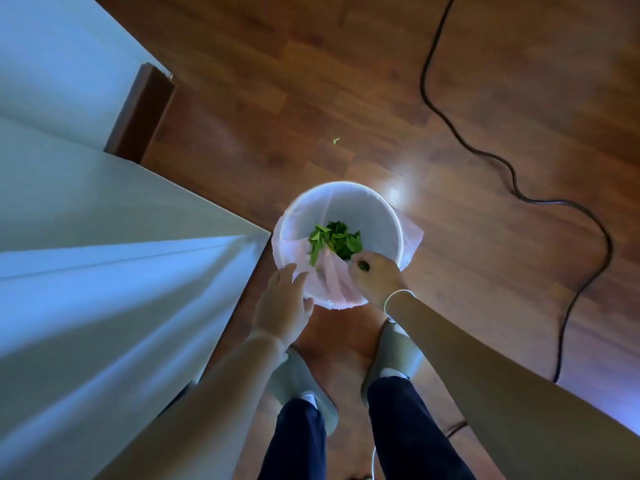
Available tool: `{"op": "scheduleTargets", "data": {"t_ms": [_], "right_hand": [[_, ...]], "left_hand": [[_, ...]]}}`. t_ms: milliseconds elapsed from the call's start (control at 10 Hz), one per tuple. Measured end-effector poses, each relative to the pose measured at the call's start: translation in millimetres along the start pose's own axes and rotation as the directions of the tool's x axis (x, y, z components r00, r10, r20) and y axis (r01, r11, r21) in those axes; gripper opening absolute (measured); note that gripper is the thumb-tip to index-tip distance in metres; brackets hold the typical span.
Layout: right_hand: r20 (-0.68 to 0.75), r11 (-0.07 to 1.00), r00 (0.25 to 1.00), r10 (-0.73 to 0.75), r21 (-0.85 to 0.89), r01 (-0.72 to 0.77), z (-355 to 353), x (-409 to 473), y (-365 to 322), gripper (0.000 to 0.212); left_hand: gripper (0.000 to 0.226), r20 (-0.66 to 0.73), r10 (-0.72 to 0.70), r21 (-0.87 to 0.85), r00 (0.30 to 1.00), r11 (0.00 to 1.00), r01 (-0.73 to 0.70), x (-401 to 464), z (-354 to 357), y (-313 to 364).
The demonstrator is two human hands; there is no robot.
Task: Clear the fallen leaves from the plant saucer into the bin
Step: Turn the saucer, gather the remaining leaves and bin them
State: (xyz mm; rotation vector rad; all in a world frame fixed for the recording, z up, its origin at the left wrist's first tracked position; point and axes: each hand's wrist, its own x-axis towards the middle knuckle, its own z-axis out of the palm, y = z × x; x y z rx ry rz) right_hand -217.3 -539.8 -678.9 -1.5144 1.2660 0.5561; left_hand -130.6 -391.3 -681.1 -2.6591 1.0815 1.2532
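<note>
A round white bin (377,209) lined with a thin pink bag stands on the wooden floor just ahead of my feet. Several green leaves (334,240) lie in a heap inside it. My right hand (375,277) hovers over the bin's near rim, fingers pinched on a small dark green leaf. At the near left rim my left hand (284,306) touches the bag's edge with its fingers apart. The plant saucer is not in view.
One small green leaf scrap (336,141) lies on the floor beyond the bin. A black cable (519,188) snakes across the floor on the right. A white cabinet (104,237) fills the left side, its corner close to the bin.
</note>
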Motion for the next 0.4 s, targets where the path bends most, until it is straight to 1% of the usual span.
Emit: {"op": "scheduleTargets", "data": {"t_ms": [100,300,400], "right_hand": [[0.014,0.999,1.000,-0.027,-0.030,0.027,-1,-3,-5,0.038],[0.025,0.981,0.995,-0.094,-0.166,0.097,-8,-19,-15,0.043],[0.011,0.954,0.988,-0.154,-0.258,0.151,-20,-39,-28,0.043]], "left_hand": [[0.051,0.008,-0.004,-0.006,1.000,1.000,0.004,0,-2,0],[0.051,0.019,-0.006,0.013,1.000,1.000,0.006,-11,-26,10],[0.051,-0.020,-0.010,0.027,1.000,1.000,0.011,-22,-51,19]]}}
